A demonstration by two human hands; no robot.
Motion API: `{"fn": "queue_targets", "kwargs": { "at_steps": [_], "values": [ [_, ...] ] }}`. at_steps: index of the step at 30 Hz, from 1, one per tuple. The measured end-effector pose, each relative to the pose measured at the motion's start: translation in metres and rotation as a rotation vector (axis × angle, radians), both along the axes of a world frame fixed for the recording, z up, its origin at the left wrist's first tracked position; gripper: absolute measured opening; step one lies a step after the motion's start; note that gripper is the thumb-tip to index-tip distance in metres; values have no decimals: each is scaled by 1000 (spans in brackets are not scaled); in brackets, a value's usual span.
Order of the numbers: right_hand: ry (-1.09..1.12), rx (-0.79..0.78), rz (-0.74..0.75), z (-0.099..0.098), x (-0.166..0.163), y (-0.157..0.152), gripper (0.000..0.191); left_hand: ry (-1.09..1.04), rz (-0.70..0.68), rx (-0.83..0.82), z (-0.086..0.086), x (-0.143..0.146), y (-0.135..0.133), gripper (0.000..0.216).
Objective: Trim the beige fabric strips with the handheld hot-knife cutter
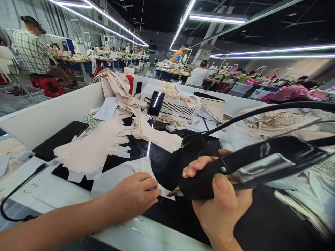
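Observation:
My right hand [222, 198] is wrapped round a black handheld tool [201, 179] with a pointed metal tip. A cable runs off its rear. The tip touches or hovers just over the right corner of a white fabric piece [115, 177], which lies on a dark glossy tabletop [170, 218]. My left hand [133, 193] has its fingers curled together on that fabric, close left of the tip; the fingertips are partly hidden. Beyond it lie a fanned stack of pale pink fabric pieces [89, 146] and another pale pink stack [155, 134].
A black power bank or phone [61, 139] lies at left with a cable. Behind stand a phone [156, 103], a white vented box [172, 106] and a cream round container [210, 103]. Lace fabric [282, 122] heaps at right. White walls [60, 113] edge the table. Other people sit farther off.

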State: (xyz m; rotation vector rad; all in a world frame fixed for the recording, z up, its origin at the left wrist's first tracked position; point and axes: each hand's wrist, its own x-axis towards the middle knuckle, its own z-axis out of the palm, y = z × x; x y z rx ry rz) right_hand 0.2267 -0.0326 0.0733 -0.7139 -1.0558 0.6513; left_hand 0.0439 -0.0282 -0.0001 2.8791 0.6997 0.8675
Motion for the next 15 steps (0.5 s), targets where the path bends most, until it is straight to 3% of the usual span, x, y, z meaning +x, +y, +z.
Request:
{"fn": "queue_targets", "kwargs": {
  "at_steps": [15],
  "values": [
    [-20, 20, -77, -10, 12, 5, 40, -73, 31, -39, 8, -14, 4, 19]
  ]
}}
